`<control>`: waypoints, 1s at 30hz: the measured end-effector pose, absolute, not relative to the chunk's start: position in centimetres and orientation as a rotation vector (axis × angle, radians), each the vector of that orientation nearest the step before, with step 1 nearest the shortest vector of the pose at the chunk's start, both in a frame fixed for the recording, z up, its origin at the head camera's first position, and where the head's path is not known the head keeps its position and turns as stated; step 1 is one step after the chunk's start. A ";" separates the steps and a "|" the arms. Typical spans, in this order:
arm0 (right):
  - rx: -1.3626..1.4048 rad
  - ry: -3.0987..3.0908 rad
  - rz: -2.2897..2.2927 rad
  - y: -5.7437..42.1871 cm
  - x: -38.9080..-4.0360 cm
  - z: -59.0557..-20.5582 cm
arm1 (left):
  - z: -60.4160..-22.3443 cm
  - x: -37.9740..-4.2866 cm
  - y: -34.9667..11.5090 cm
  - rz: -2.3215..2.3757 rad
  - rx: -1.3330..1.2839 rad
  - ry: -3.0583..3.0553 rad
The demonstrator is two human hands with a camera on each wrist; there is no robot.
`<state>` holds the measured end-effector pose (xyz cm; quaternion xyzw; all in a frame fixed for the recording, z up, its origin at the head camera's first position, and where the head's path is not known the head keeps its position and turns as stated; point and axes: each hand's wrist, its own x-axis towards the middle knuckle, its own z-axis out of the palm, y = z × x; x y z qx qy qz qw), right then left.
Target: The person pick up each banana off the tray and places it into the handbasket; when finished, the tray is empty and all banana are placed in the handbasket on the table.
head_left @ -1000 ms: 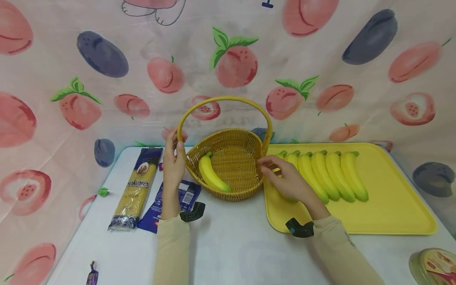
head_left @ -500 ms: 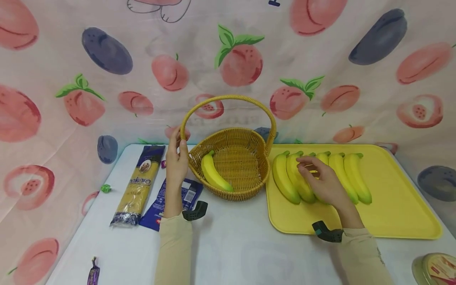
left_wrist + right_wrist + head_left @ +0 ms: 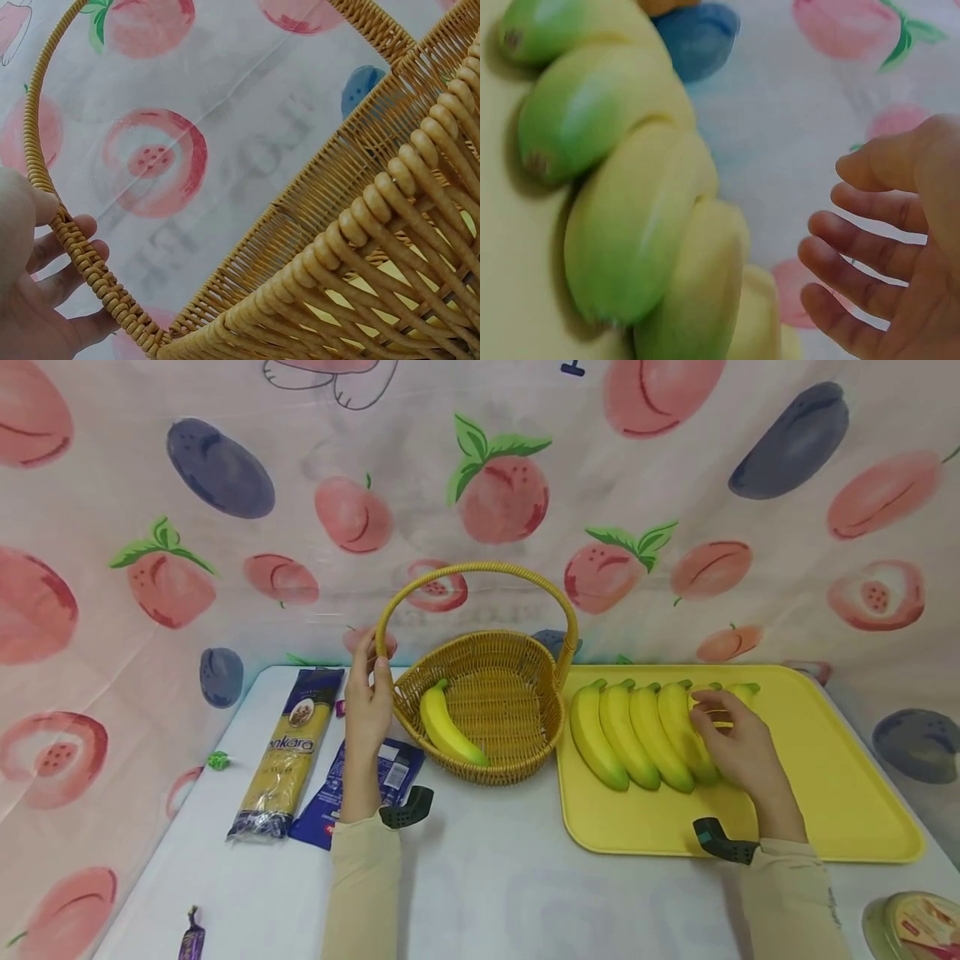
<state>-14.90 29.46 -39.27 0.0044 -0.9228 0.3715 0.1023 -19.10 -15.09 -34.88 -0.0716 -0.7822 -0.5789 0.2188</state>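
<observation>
A wicker basket (image 3: 517, 710) with a tall arched handle stands in the middle of the table. One banana (image 3: 444, 727) lies along its left inner side. My left hand (image 3: 367, 710) holds the lower left part of the handle, thumb on the near side and fingers behind, as the left wrist view (image 3: 45, 277) also shows. Several bananas (image 3: 600, 739) lie side by side on a yellow tray (image 3: 832, 777). Over the right end of that row hovers my right hand (image 3: 742, 743), fingers spread and holding nothing; it partly hides the rightmost bananas.
Left of the basket lie a yellow pasta packet (image 3: 288, 752) and a blue packet (image 3: 322, 802), partly under my left forearm. A purple-wrapped sweet (image 3: 192, 935) is at the front left, a round lidded tub (image 3: 918, 927) at the front right. A printed curtain (image 3: 480, 593) hangs behind.
My right hand has moved right, from the basket's right rim to above the right end of the banana row. The left hand has stayed on the handle.
</observation>
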 end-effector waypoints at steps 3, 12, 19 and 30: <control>-0.047 -2.721 1.082 30.3 -14.9 -39.8 | -34.9 -19.1 -15.1 -1.608 -0.191 -2.168; -0.221 -2.671 1.056 33.1 -14.9 -41.1 | -37.4 -20.9 -15.9 -1.584 -0.192 -2.155; -0.323 -2.714 1.070 34.3 -14.8 -42.1 | -37.9 -20.9 -16.1 -1.588 -0.193 -2.158; -0.433 -2.814 1.134 35.8 -15.4 -44.2 | -37.9 -20.9 -16.2 -1.608 -0.185 -2.158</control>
